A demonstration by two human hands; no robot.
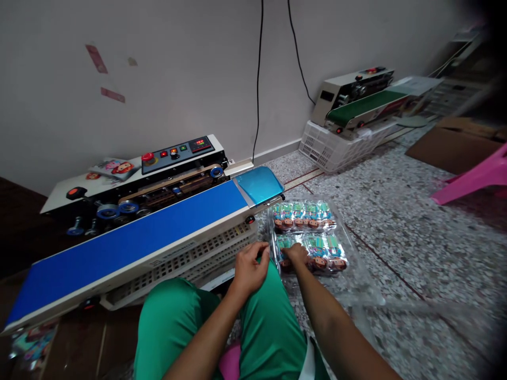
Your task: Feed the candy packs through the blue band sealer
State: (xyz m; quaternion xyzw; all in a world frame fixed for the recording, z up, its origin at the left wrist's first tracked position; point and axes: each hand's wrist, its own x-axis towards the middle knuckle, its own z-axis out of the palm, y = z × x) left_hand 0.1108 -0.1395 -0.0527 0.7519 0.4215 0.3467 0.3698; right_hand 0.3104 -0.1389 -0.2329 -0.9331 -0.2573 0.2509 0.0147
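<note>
My left hand (251, 265) rests on my green-clad right knee. Its fingers are loosely bent, the thumb stands apart, and nothing shows in it. To the right of the knee, my right hand (298, 255) reaches down into a clear plastic tray (358, 264) on the floor. The tray holds two rows of shiny packets (304, 215) printed with a cartoon figure with brown hair. My right thumb and fingers close on a packet (284, 244) at the left end of the nearer row; the hand hides part of it.
A band sealing machine (180, 158) with a blue conveyor belt (138, 237) stands at my left on a white crate (190, 258). Another sealer with a green belt (368, 105) sits on a white crate (317, 145). A pink stool (475, 171) and a cardboard box (451, 145) are at right.
</note>
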